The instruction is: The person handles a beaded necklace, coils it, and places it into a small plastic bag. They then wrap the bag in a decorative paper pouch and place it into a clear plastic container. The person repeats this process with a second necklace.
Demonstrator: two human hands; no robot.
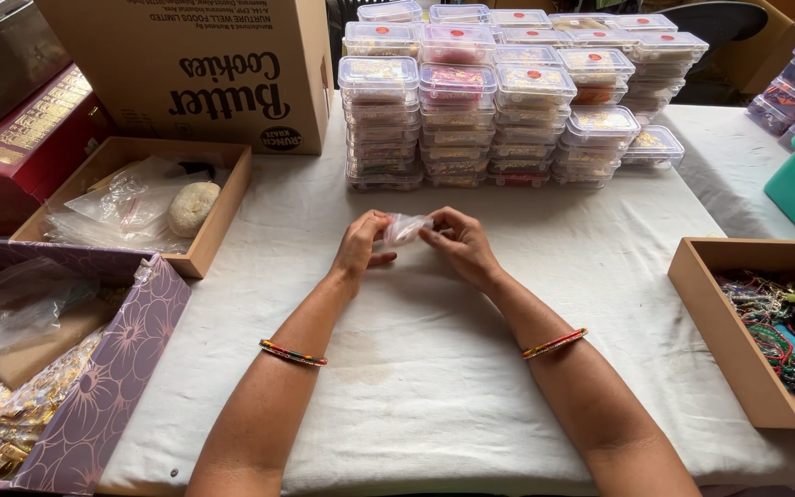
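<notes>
- My two forearms come in from the bottom edge over the white tablecloth (434,368), and each wrist carries a thin bangle; the bangle (293,353) on the left is green and red, the one on the right is more orange.
- My left hand (361,248) is closed in a pinch on the left edge of a small clear plastic pouch (405,228), thumb against fingertips.
- My right hand (460,247) pinches the other edge of the same pouch, so it hangs between both hands, just above the cloth, in the middle of the table.
- I judge the pouch very light, soft and thin; it crumples easily and is probably a little slippery, so I take it at the edges with fingertips only, not with the whole palm.
- I cannot tell if something is inside it.
- On my left stand a purple flowered box (131,350) with gold foil pieces, and a shallow brown tray (223,216) with more plastic bags.
- On my right is a wooden tray (720,322) full of coloured beads and threads.
- Far behind, stacks of clear lidded containers (457,120) stand beside a cardboard carton (195,64).
</notes>
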